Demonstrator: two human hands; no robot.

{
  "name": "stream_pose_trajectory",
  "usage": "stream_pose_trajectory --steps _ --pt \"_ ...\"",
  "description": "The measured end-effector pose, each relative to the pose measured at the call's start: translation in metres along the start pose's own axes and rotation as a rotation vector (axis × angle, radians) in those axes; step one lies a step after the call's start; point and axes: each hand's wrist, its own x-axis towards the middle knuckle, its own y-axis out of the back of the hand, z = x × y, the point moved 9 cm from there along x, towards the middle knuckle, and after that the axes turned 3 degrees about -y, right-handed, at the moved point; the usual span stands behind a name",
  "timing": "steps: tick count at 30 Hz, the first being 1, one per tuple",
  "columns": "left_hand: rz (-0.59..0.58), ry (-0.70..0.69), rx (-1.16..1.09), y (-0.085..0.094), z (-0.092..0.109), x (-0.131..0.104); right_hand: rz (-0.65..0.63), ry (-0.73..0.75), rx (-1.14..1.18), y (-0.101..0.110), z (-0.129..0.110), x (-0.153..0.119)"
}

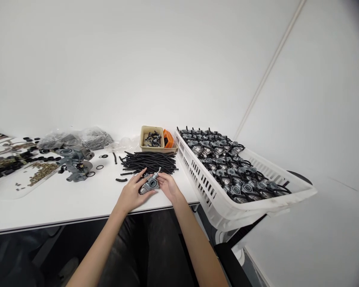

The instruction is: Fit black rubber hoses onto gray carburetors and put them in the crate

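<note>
A grey metal carburetor [152,183] rests near the front edge of the white table, its round bore facing up towards me. My left hand [134,193] grips it from the left, thumb along the near side and fingers over the top. From the right, the fingertips of my right hand [168,186] close on its side, beside a small metal pipe that sticks up. What else those fingertips may pinch is hidden. Just behind both hands lies a pile of black rubber hoses [148,161]. One short hose piece [121,180] lies left of my left hand.
At right, a white plastic crate [194,169] holds rows of carburetors with hoses. A beige bin [142,137] of small fittings and an orange basket [168,137] stand behind the hoses. Further left are loose carburetors [76,167], rubber rings [99,167], brass parts [43,172] and plastic bags [92,137].
</note>
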Motion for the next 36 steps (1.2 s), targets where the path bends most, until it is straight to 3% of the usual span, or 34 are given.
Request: stream_pose_trajectory --steps 16,25,36 --pt "-0.035 -0.094 -0.035 -0.001 0.011 0.001 0.002 0.104 -0.107 -0.001 -0.001 0.001" --pt "0.001 0.011 -0.021 -0.001 -0.001 0.001 -0.010 0.027 -0.080 -0.005 -0.002 -0.001" --pt "0.002 -0.007 0.000 0.000 0.003 0.001 0.011 0.040 -0.050 -0.003 -0.003 -0.002"
